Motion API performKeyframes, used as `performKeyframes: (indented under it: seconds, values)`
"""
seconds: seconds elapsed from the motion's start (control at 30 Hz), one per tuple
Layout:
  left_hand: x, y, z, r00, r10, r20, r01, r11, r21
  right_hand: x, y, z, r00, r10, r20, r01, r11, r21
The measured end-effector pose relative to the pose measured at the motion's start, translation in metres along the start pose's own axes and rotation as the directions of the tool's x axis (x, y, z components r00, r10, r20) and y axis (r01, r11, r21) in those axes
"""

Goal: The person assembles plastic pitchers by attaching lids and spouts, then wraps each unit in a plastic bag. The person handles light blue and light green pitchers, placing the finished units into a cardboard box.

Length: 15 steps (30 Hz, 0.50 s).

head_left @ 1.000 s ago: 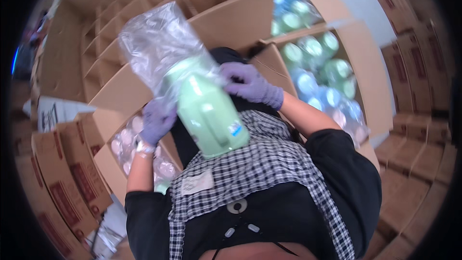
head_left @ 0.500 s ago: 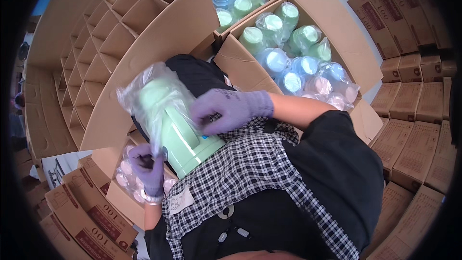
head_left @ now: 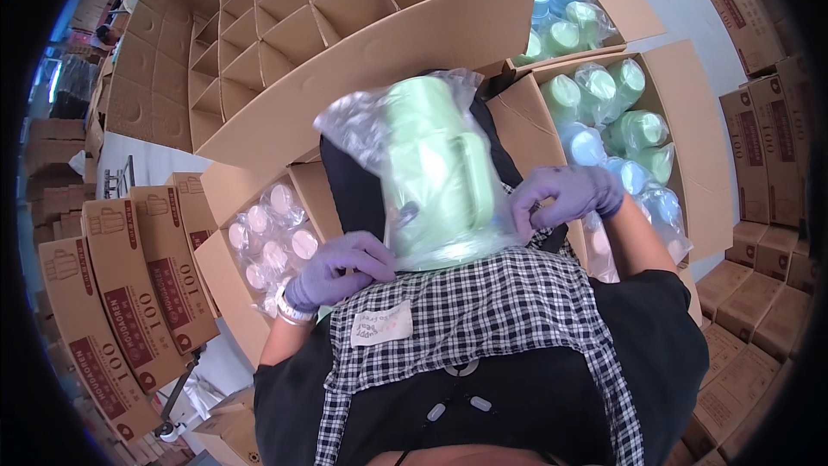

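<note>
Bag drawn down to the jug's base

The clear plastic bag (head_left: pixel 352 123) now reaches down the pale green jug (head_left: pixel 431 177) to its base; half a second ago its lower part was bare. The jug is thus covered along its length, with loose plastic bunched beside its top. The jug has also swung round, so its top points away from the person, toward the divided carton (head_left: pixel 341 95), and its handle faces right. Its base sits against the checked apron (head_left: pixel 492 306), between the two gloved hands.

The left hand (head_left: pixel 345 266) has its fingers curled, the tips together on the bag's lower edge near the base. The right hand (head_left: pixel 565 198) is bent at the opposite side, thumb and forefinger closed on the plastic there. Motion blur and glare on the film make it hard to tell exactly where the hem ends. Wrapped bottles fill a carton (head_left: pixel 711 155) at right.
</note>
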State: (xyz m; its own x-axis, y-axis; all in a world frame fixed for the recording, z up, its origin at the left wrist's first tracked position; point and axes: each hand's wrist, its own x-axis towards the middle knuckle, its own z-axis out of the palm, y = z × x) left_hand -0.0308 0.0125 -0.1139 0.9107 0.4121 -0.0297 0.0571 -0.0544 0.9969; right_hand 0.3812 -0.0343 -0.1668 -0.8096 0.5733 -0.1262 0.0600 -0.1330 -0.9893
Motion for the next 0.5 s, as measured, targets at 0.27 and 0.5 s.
performKeyframes:
  seconds: [0.27,0.5]
  values:
    - [0.026,0.03,-0.007,0.931,-0.138,0.337,0.075,0.978,0.194,0.083,-0.103,-0.019,0.815,0.222,-0.535,-0.56,0.541,-0.628]
    - [0.058,0.018,-0.005,0.9,-0.099,0.424,-0.04,0.951,0.307,-0.026,0.022,-0.032,0.816,0.38,-0.436,-0.372,0.922,0.107]
